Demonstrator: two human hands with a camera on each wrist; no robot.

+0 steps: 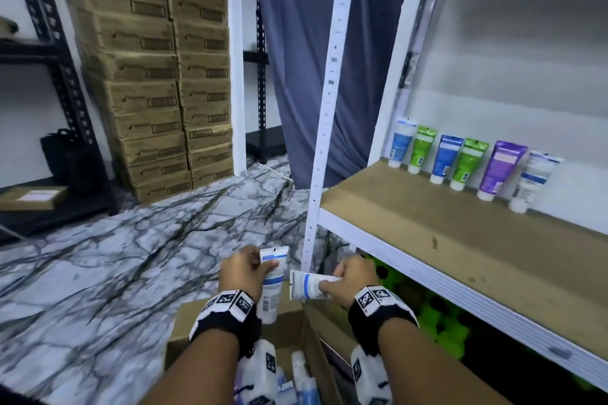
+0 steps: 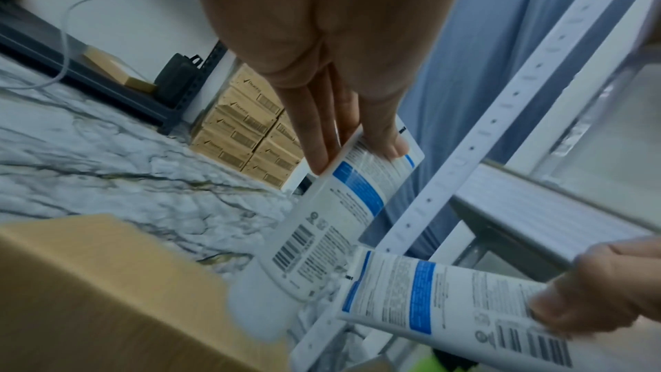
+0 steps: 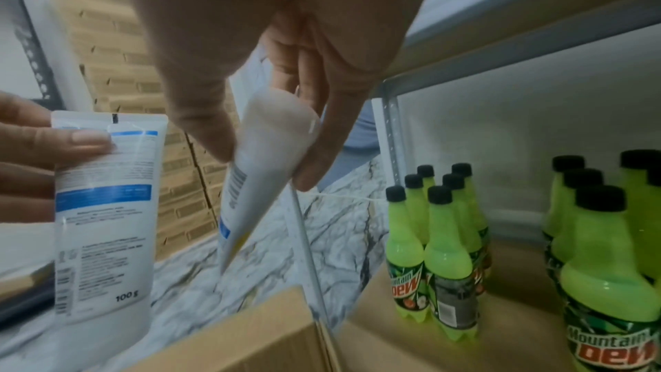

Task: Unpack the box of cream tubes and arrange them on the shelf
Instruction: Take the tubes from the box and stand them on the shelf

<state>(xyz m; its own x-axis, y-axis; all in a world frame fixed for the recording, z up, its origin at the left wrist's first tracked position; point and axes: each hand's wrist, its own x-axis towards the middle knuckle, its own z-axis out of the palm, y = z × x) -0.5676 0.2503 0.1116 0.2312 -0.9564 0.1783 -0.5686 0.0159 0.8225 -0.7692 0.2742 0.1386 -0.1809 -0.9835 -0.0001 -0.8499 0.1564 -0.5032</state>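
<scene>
My left hand (image 1: 260, 265) holds a white and blue cream tube (image 1: 271, 283) upright, cap down, pinched near its flat crimped end (image 2: 379, 152). My right hand (image 1: 332, 280) grips a second white and blue tube (image 1: 307, 285) lying sideways, held near its cap (image 3: 275, 112). Both hands hover above the open cardboard box (image 1: 230, 319), where more tubes (image 1: 301, 378) lie. On the brown shelf board (image 1: 444, 233) several tubes (image 1: 444, 156) stand cap down along the back wall: blue, green, purple and white ones.
A white shelf upright (image 1: 324, 128) rises just beyond my hands. Green soda bottles (image 3: 436, 251) fill the lower shelf. Stacked brown cartons (image 1: 158, 76), a grey curtain (image 1: 296, 43) and a black rack (image 1: 59, 82) stand across the marbled floor (image 1: 131, 256).
</scene>
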